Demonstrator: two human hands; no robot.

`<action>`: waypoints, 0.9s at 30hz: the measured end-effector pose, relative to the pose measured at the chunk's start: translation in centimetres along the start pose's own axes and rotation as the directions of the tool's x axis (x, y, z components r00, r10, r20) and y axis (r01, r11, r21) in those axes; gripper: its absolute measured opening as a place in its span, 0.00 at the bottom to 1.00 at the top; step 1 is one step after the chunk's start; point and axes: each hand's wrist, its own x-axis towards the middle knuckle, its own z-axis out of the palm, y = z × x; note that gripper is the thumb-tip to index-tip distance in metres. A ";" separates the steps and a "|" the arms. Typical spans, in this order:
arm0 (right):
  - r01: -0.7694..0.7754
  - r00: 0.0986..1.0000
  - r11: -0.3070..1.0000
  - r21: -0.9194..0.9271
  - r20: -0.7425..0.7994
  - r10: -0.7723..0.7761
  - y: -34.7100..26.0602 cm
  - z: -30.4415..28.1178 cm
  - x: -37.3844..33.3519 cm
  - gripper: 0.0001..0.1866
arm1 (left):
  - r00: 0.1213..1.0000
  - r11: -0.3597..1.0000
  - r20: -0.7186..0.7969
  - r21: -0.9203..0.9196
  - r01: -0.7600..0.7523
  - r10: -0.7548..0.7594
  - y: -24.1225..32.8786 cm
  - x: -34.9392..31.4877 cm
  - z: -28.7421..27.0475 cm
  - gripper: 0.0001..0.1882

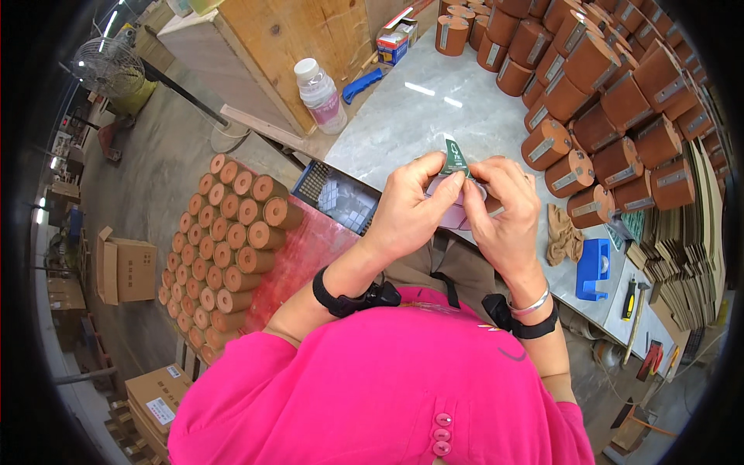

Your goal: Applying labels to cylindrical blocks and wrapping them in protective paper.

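My left hand (411,200) and my right hand (508,208) meet at the front edge of the grey table. Both pinch a small green printed label (456,160) between thumbs and forefingers, its pointed tip upward. Below the thumbs, pale pinkish pieces (457,217) show in part, mostly covered by my fingers; what they are I cannot tell. To the right of my right hand lies a crumpled tan glove (564,236). Reddish-brown cylinders (573,174) with grey strip labels are stacked just beyond it.
Plain cylinders with holed ends (236,248) are piled at left, beside a red surface (298,260). A black crate (341,198) holds pale square pieces. On the table are a white-capped bottle (319,97), a blue-handled tool (362,85), a blue tape dispenser (593,270) and a hammer (638,314).
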 end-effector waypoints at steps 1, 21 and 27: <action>0.001 1.000 1.000 0.000 0.000 -0.001 0.0 -0.1 0.1 0.09 | 1.000 1.000 0.000 0.000 -0.001 0.001 -0.1 0.1 0.1 0.07; -0.329 0.875 0.867 0.374 -0.224 0.429 2.3 -0.4 0.6 0.05 | 0.963 0.930 -0.048 -0.276 0.241 -0.264 -4.0 2.6 -3.1 0.13; -0.341 0.834 0.846 0.411 -0.283 0.474 4.0 -1.9 -0.3 0.06 | 0.863 0.862 -0.242 -0.376 0.339 -0.444 -11.1 10.4 -9.0 0.12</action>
